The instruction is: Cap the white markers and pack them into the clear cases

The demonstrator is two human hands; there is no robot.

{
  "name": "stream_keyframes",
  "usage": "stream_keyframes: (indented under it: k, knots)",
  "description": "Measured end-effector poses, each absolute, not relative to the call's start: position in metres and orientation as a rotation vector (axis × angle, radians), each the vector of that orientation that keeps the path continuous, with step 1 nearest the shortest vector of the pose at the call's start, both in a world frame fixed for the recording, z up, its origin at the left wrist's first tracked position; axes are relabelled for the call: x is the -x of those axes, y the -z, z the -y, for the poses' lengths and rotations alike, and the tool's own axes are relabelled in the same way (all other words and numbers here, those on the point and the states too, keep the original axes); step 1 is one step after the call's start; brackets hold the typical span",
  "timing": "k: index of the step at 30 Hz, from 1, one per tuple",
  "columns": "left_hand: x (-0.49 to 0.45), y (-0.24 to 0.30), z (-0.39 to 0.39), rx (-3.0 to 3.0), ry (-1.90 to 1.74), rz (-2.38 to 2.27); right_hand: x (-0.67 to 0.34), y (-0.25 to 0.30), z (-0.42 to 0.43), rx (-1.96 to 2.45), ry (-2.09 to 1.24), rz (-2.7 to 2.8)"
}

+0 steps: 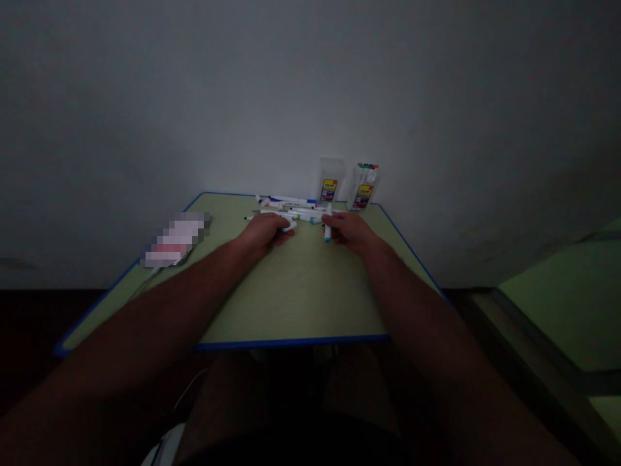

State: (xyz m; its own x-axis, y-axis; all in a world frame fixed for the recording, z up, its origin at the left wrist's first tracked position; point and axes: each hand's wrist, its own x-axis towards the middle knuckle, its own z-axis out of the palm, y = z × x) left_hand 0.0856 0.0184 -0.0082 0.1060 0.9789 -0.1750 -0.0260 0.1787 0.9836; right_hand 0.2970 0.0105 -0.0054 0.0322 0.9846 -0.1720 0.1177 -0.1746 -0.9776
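My left hand [268, 231] is closed around a white marker with a light blue end [290, 224], just in front of the pile. Between the thumb and fingers of my right hand [350, 230] is another white marker [328, 226], held nearly upright with its blue end pointing down toward me. Several loose white markers [303, 212] lie in a heap beyond both hands, some with purple, blue or green ends. Behind them stands a clear plastic case [330, 181] with a yellow label, which looks unfilled. A second clear case [364, 186] to its right holds several markers with coloured caps.
The pale green table [291, 291] has a blue edge and stands against a grey wall [272, 97]. At the left side lies a blurred-out flat object, probably a phone [174, 239], with a cable [140, 287] running from it. My legs are under the table.
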Motion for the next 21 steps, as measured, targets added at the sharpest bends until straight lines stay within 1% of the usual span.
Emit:
stream_keyframes:
  k: [13, 21]
  knots:
    - [-0.0823, 0.0065, -0.0186, -1.033, -0.97, -1.18, -0.2955, 0.0108, -0.0137, 1.487, -1.181, 1.228]
    - [-0.0845, 0.0071, -0.0185, -0.979, -1.04, -1.155, -0.2947, 0.0114, -0.0136, 1.498, -1.151, 1.262]
